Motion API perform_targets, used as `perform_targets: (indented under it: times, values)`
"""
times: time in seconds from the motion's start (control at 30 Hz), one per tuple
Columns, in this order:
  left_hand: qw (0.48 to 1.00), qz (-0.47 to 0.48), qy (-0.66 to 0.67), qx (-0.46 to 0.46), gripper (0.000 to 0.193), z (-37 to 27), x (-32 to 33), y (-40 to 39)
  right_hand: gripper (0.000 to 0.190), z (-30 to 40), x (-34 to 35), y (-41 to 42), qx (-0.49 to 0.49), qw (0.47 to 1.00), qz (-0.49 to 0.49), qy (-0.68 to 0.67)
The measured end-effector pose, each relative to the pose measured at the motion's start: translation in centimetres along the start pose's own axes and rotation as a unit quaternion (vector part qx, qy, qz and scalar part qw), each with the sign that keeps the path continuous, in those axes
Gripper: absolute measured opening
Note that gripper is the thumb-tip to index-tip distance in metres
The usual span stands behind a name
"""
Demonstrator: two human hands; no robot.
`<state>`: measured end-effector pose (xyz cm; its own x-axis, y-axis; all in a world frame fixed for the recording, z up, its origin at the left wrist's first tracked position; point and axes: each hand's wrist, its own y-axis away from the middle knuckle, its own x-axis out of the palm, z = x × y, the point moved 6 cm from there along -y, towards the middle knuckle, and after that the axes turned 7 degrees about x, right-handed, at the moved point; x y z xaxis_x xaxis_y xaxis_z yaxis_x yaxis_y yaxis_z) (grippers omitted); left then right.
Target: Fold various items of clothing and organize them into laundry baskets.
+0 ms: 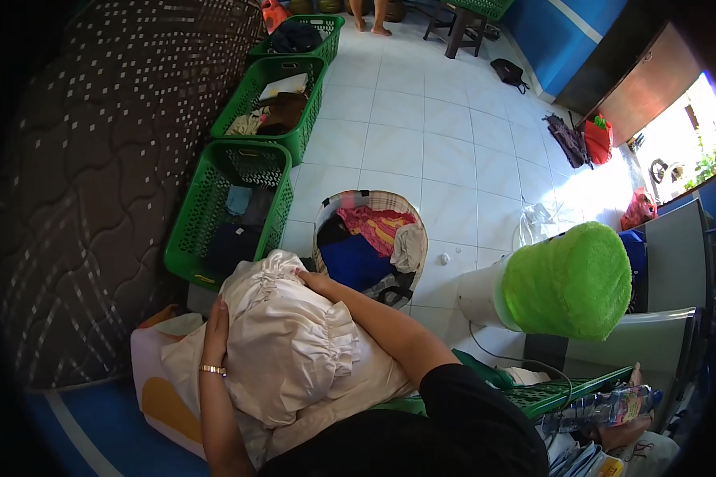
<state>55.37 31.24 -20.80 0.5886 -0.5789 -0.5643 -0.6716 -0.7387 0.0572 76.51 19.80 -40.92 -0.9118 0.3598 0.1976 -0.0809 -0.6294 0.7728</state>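
A cream satin garment (292,346) with gathered ruffles lies bunched across my lap. My right hand (319,283) grips its far edge, thumb on top and the other fingers mostly hidden. Along the garment's left side rests my left hand (217,328), held upright against the cloth; whether its fingers pinch any fabric is hidden. A gold-coloured band (213,369) circles the left wrist. Just past my right hand stands a round plaid-lined hamper (423,253) holding blue, pink and white clothes. The nearest green plastic basket (182,232), with dark and light-blue cloth inside, is beyond my left hand.
More green baskets (313,128) of clothes line the quilted brown cover (107,179) at left. A white cylinder with a fuzzy green cover (564,280) stands right, its cable trailing near a plastic bottle (608,408). Another person's bare legs (370,15) show far back on the tiles.
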Motion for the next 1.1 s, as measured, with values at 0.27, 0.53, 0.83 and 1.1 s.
perform_targets:
  times: [0.27, 0.53, 0.83, 1.1]
  values:
    - [0.987, -0.010, 0.111, -0.118, 0.062, 5.3, 1.6, -5.1, 0.064, 1.1, -0.8, -3.7, 0.031, 0.978, 0.053, -0.201]
    - [0.954, -0.008, 0.134, -0.267, 0.055, 7.7, 1.0, -9.5, 0.049, 3.7, -0.8, -8.6, -0.050, 0.942, 0.098, -0.316]
    - [0.986, -0.089, 0.127, -0.065, 0.011, 8.1, -3.8, -11.6, 0.035, 13.4, -1.1, -1.8, -0.230, 0.926, 0.092, -0.285]
    - [0.945, -0.216, 0.226, 0.093, 0.040, 0.2, -9.2, -5.5, 0.031, 17.9, -0.5, 8.8, -0.430, 0.875, 0.058, -0.213]
